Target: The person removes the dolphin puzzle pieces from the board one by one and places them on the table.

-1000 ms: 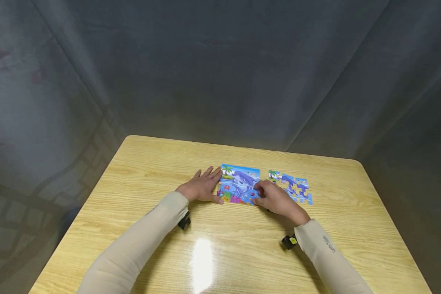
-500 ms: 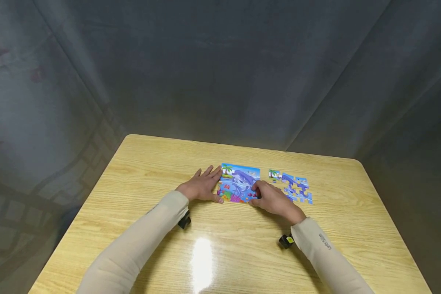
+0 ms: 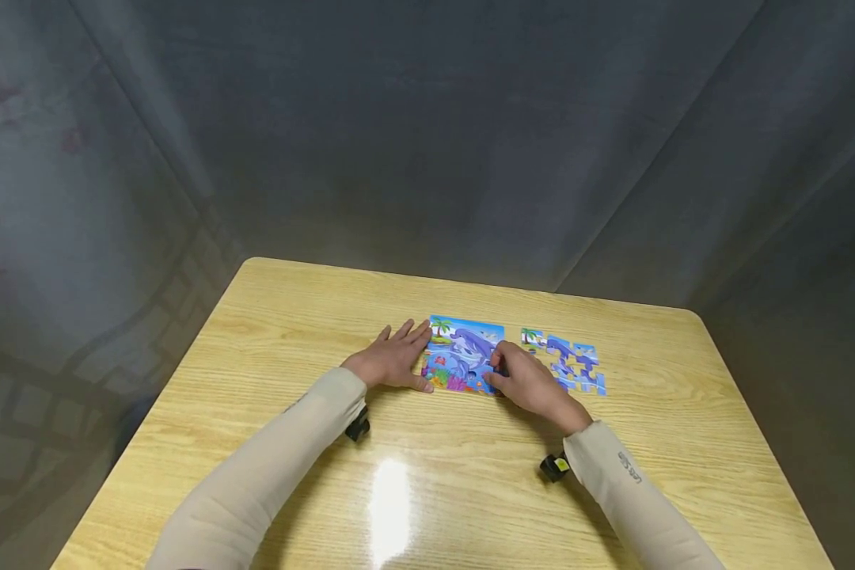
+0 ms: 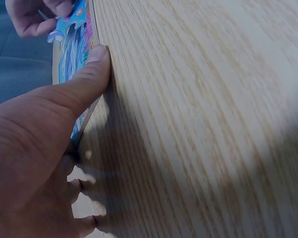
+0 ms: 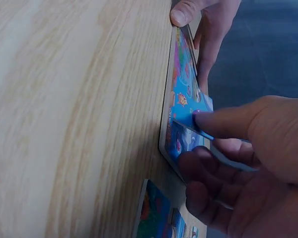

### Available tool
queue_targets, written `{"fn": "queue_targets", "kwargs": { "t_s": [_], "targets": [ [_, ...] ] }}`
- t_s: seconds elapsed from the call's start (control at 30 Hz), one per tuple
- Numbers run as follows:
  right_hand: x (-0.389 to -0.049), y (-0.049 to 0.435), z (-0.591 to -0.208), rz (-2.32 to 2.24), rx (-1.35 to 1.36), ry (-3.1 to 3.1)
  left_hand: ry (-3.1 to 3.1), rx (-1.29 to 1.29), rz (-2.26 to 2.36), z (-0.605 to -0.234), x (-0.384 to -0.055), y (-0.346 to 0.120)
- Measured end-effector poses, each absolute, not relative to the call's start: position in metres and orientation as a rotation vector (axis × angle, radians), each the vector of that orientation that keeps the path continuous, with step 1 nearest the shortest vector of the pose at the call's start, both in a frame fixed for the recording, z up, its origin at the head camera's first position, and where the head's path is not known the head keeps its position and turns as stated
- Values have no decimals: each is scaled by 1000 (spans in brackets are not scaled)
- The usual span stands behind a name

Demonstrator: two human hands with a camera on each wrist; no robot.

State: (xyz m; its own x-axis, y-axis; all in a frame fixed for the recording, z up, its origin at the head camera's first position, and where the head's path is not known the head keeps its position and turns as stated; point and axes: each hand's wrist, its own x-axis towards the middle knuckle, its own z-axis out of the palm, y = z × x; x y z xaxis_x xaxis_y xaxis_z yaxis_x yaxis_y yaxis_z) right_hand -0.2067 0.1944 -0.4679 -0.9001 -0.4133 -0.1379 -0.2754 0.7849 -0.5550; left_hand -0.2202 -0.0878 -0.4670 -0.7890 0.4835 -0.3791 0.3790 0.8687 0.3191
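Note:
A dolphin jigsaw puzzle with a palm tree and coral lies flat in its board on the table. My left hand is spread along the left side of the puzzle, its fingers straight and the thumb at the lower left corner. With thumb and fingers, my right hand pinches a blue jigsaw piece at the puzzle's lower right. In the right wrist view this piece is tilted up off the board, and the printed surface under it shows. The fingers partly hide the piece in the head view.
Several loose or part-joined jigsaw pieces with dolphin and palm pictures lie right of the puzzle, partly behind the right hand. The wooden table has rounded far corners, and a dark grey curtain hangs behind it.
My right hand has shifted slightly left along the puzzle's lower right, and the piece there has been raised at an angle. The left hand has stayed in place.

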Motion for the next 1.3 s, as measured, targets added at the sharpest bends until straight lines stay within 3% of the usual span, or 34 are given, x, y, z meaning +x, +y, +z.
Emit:
{"fn": "queue_targets", "kwargs": {
  "t_s": [0.57,1.3],
  "targets": [
    [-201,201,-461,-1045,-505,2680,2587,640,322,-465,-219,-88],
    [-189,261,-451,-1063,-374,2736,2596,649,320,-468,-220,-89]
  ]
}}
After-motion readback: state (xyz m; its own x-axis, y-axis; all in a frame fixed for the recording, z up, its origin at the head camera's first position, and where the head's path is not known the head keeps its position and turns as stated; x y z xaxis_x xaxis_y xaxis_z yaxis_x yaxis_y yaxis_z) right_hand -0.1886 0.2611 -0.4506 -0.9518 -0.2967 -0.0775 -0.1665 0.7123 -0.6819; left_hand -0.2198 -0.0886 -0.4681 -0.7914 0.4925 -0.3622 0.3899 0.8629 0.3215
